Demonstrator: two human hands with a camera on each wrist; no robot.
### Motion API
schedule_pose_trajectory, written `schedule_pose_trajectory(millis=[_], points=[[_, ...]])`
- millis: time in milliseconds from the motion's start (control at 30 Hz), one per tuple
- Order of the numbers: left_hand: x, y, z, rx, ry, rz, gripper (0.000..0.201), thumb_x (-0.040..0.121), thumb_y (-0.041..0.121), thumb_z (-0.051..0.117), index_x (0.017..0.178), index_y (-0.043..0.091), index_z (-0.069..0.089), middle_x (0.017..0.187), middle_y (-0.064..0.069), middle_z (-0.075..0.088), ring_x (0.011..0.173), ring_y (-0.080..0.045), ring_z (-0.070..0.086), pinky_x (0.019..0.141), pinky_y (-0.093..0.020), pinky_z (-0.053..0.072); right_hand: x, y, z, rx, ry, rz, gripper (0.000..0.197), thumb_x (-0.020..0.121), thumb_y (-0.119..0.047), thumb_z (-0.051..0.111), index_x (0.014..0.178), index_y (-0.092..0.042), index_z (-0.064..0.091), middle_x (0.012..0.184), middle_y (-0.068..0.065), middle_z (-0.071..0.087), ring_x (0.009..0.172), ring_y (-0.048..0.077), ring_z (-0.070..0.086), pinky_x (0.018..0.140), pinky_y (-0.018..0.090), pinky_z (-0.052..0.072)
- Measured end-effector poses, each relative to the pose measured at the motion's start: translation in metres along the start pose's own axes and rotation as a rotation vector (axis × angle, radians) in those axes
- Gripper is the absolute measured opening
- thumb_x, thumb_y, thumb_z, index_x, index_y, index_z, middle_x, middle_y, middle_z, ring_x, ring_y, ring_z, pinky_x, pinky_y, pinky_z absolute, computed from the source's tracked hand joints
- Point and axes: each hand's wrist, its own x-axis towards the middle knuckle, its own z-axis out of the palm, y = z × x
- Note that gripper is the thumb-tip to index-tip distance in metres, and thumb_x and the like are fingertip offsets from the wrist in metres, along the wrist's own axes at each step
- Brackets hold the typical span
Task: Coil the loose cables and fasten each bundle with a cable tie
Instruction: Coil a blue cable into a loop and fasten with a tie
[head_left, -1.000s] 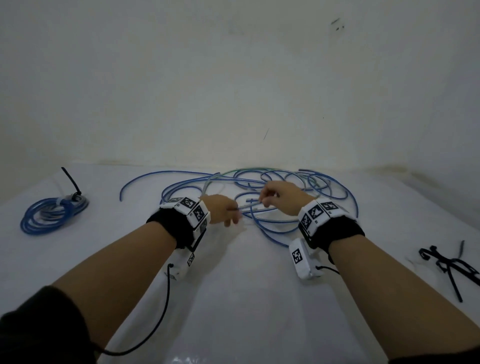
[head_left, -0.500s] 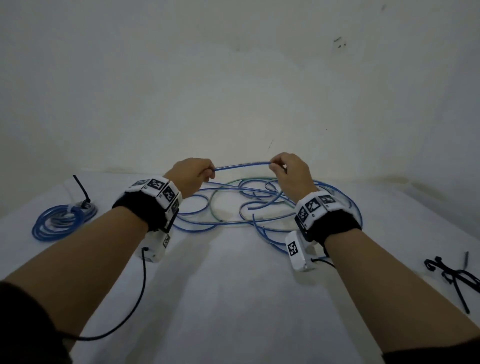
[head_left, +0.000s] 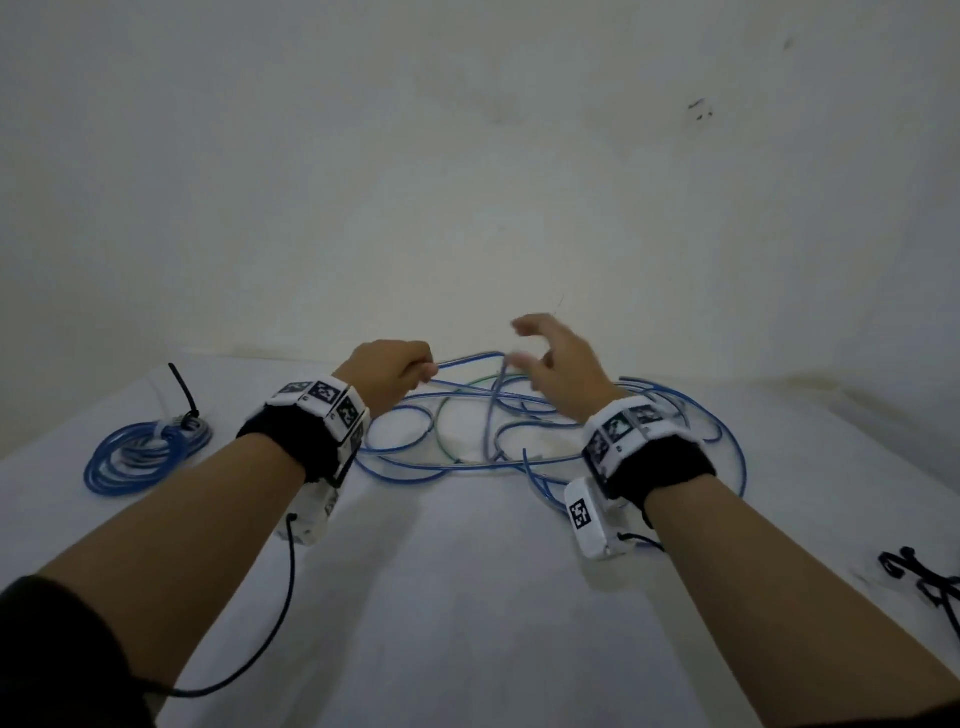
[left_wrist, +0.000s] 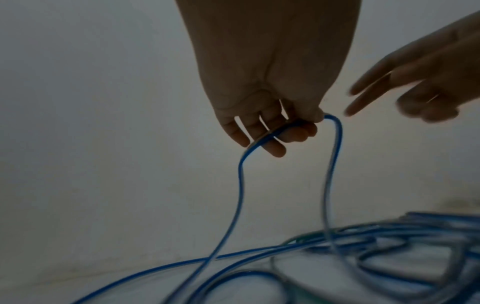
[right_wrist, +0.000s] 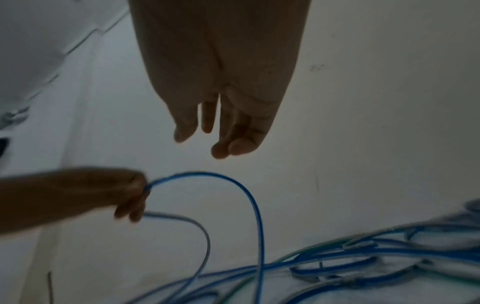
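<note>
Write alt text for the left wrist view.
The left hand grips a loop of blue cable, both strands hanging down to a tangle of loose cables on the white surface. The right hand, fingers extended and empty, hovers alongside.

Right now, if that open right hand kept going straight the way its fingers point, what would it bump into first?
Probably the raised blue cable loop held up by the left hand. The right hand hangs open with its fingers aimed toward that loop and the left hand. Depth is unclear; it might pass just above.

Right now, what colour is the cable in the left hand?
Blue cable, held by the left hand; clearest in the left wrist view.
</note>
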Motion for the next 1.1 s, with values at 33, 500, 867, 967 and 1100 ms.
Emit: schedule_pose_trajectory(millis=[33, 500, 867, 967, 1100], points=[[0.000, 0.008, 0.001, -0.043, 0.046, 0.045, 0.018, 0.096, 0.026, 0.046, 0.087, 0.017, 0.058, 0.072, 0.006, 0.055, 0.077, -0.021, 0.056, 0.068, -0.028, 0.034, -0.001, -0.003, 0.008, -0.054, -0.126, -0.030, 0.039, 0.089, -0.021, 0.063, 0.127, -0.015, 0.052, 0.116, -0.002, 0.055, 0.066, 0.003, 0.050, 0.074, 0.016, 0.038], [0.002, -0.013, -0.003, -0.132, 0.068, -0.145, 0.023, 0.099, 0.018, 0.037, 0.088, 0.010, 0.055, 0.077, -0.005, 0.060, 0.074, -0.023, 0.058, 0.078, -0.038, 0.046, -0.003, 0.032, -0.012, 0.050, 0.302, 0.353, 0.018, 0.096, -0.011, 0.047, 0.103, 0.000, 0.058, 0.100, 0.016, 0.063, 0.081, 0.022, 0.059, 0.075, 0.031, 0.046], [0.021, 0.036, -0.001, -0.252, 0.225, -0.169, 0.033, 0.101, 0.019, 0.032, 0.100, 0.002, 0.061, 0.066, 0.006, 0.046, 0.065, -0.019, 0.044, 0.056, -0.026, 0.024, -0.004, -0.014, -0.001, -0.595, 0.270, 0.095, 0.074, 0.092, -0.038, 0.054, 0.150, -0.012, 0.015, 0.138, 0.008, 0.039, 0.074, 0.027, 0.058, 0.055, 0.030, 0.039], [0.020, 0.032, -0.003, -0.164, 0.198, -0.199, 0.033, 0.101, 0.015, 0.030, 0.112, 0.000, 0.057, 0.091, -0.012, 0.061, 0.084, -0.029, 0.054, 0.065, -0.024, 0.031, -0.005, -0.017, -0.001, -0.713, 0.235, 0.077, 0.071, 0.094, -0.029, 0.052, 0.151, -0.016, 0.012, 0.146, 0.008, 0.031, 0.069, 0.026, 0.057, 0.055, 0.031, 0.040], [0.022, 0.033, -0.001, -0.052, 0.082, -0.230, 0.030, 0.100, 0.011, 0.030, 0.113, -0.005, 0.053, 0.108, -0.024, 0.059, 0.100, -0.036, 0.053, 0.074, -0.031, 0.033, -0.003, -0.015, 0.005, -0.727, 0.107, 0.105, 0.061, 0.096, -0.026, 0.048, 0.148, -0.015, 0.018, 0.148, 0.006, 0.028, 0.084, 0.029, 0.061, 0.062, 0.031, 0.039]])
